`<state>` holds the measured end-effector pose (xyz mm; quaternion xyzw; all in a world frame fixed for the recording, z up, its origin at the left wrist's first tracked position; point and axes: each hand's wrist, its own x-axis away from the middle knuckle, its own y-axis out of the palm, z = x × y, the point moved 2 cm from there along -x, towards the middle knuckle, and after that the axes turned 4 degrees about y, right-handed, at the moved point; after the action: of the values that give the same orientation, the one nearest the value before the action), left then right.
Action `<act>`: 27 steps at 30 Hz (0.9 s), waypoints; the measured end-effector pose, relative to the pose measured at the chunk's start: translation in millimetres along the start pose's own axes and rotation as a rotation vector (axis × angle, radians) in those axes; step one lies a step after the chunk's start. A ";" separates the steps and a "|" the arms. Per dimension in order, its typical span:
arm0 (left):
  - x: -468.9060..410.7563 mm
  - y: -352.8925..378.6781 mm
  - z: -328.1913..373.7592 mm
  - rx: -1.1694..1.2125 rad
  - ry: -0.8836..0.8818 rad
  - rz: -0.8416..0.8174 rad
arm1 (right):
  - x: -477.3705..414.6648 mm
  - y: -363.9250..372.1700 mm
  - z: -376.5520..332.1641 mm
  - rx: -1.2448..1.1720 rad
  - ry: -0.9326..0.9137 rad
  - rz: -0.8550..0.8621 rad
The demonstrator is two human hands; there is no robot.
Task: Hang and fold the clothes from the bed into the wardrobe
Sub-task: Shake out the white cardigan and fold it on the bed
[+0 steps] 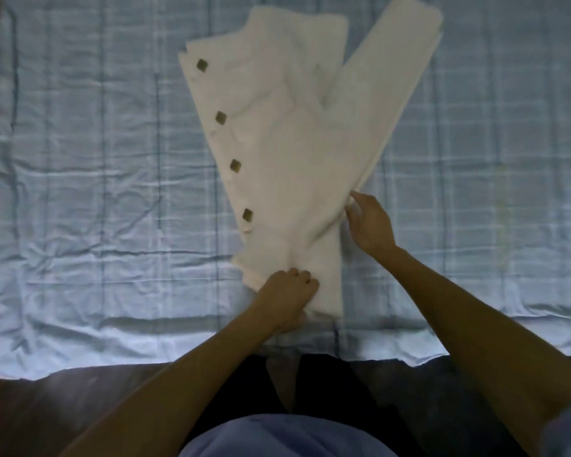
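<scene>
A cream garment [287, 143] with several square brown buttons down its left edge lies on the bed, partly folded, with a long sleeve running up to the right. My left hand [285, 293] has its fingers curled round the garment's near bottom edge. At the garment's right edge, near the base of the sleeve, my right hand [370, 222] pinches the cloth. The wardrobe is out of view.
The bed is covered by a pale blue checked sheet [96, 192], creased, with its near edge hanging over a dark wooden floor [80, 407]. My own legs and a blue top show at the bottom of the view.
</scene>
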<state>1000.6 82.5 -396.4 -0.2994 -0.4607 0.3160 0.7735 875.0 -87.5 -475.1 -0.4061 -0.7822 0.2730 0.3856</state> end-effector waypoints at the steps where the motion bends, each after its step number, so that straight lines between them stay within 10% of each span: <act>1: -0.2 12.3 1.4 0.012 -0.017 -0.074 | 10.3 6.2 -4.8 -0.037 0.023 -0.009; 4: -0.3 38.8 -8.9 0.295 -0.190 -0.190 | 34.6 26.5 -10.7 -0.104 0.057 -0.011; 16: 3.9 -42.4 -140.5 1.218 -0.699 0.431 | 7.3 10.4 -47.6 -0.109 -0.045 0.196; 27: -63.9 -95.0 -295.6 1.203 -0.963 0.642 | -166.3 -2.2 -144.2 0.074 -0.101 0.138</act>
<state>1263.4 -76.1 -475.3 0.2158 -0.3860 0.8065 0.3925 1055.0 -212.8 -457.1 -0.4303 -0.7601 0.3477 0.3408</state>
